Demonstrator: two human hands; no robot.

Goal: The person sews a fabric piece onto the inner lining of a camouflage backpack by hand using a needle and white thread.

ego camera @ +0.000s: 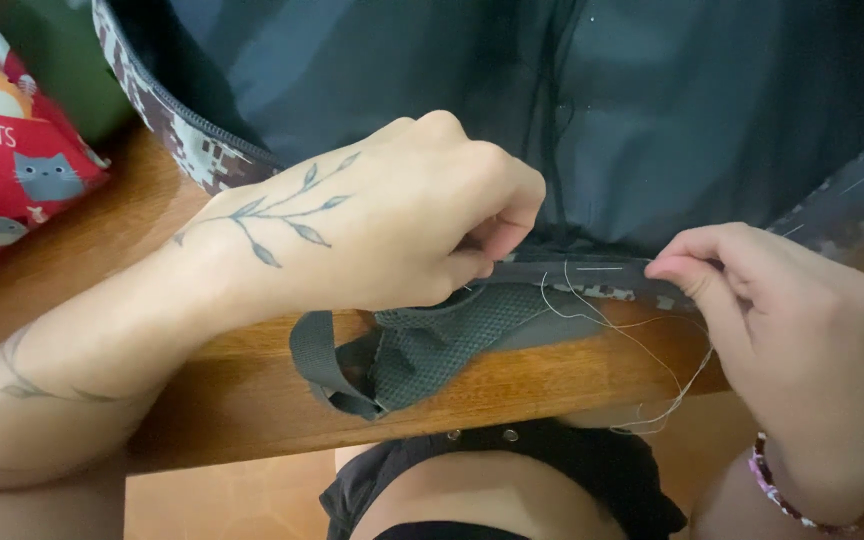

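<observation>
A dark blue-grey bag (pixel 652 110) with a patterned zipper edge lies open on a wooden table (pixel 252 390). My left hand (pixel 392 215), with a leaf tattoo on its back, pinches the bag's dark seam edge (pixel 582 270) near its middle. My right hand (pixel 792 320) pinches the same edge further right, fingers closed on the fabric. A thin needle (pixel 600 267) lies along the seam between the two hands. Pale thread (pixel 642 350) loops down from it over the table's front edge. A grey mesh strap piece (pixel 422 350) hangs from the bag below my left hand.
A red fabric pouch (pixel 12 140) printed with cartoon cats sits at the far left of the table. The table's front edge runs just below the hands, with my lap in dark clothing (pixel 512 470) beneath it. A beaded bracelet (pixel 782 495) is on my right wrist.
</observation>
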